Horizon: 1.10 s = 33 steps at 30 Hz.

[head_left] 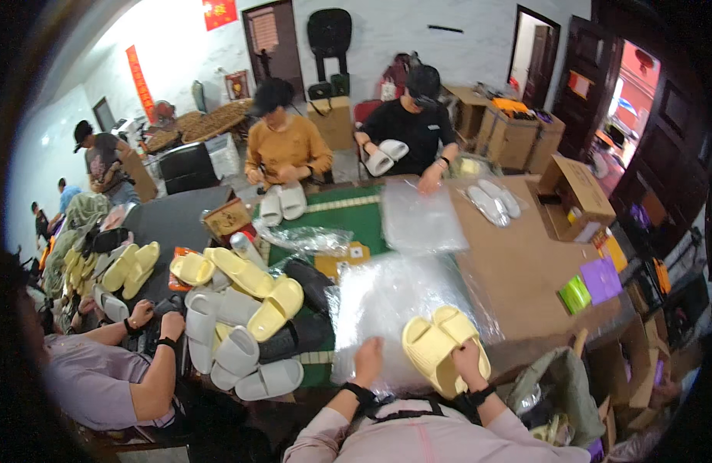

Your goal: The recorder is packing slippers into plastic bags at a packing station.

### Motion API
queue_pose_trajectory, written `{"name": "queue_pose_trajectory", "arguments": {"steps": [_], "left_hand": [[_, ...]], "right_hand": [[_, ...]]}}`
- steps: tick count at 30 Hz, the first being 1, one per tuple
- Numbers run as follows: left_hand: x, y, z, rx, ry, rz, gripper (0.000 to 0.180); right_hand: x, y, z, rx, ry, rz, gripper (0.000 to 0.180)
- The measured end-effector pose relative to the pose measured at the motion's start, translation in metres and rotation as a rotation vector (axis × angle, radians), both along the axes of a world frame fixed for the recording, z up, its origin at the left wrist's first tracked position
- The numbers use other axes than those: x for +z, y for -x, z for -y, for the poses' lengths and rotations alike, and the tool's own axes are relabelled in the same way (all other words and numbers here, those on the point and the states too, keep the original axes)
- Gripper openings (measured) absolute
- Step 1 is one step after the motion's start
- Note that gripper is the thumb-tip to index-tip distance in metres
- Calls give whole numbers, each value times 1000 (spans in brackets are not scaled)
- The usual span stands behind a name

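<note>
Evidently, yellow slippers (430, 351): hung over the near right part of the plastic stack (370, 297)
Right hand (467, 364): fingers pinched one slipper; its partner might have dropped from a one-sided grip
Left hand (367, 359): above the plastic stack, finger state untellable
Slick film: could have slid under a dragging sole

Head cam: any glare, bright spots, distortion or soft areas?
Head view: glare washes parts of the clear plastic on the table; head view: the doorway at right is bright; head view: table edges curve toward the dark round rim; head view: far-left people look soft, the held yellow slippers clearer.
</note>
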<state>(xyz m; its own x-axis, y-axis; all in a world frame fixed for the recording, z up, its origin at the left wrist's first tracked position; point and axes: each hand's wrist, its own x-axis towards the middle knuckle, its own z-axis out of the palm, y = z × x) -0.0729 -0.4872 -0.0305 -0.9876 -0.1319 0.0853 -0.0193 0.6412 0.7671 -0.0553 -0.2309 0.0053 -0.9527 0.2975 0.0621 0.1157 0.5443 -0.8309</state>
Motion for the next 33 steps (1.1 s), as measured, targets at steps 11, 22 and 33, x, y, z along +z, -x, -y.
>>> {"name": "queue_pose_trajectory", "arguments": {"steps": [11,22,33], "left_hand": [[25,25,14,234,-642,5,18],[-10,8,45,472,-1021,33,17],[-18,12,53,493,-881,65,23]], "right_hand": [[27,-16,-33,58,846,170,21],[45,-16,-24,134,895,241,19],[27,-7,-19,192,835,242,22]]}}
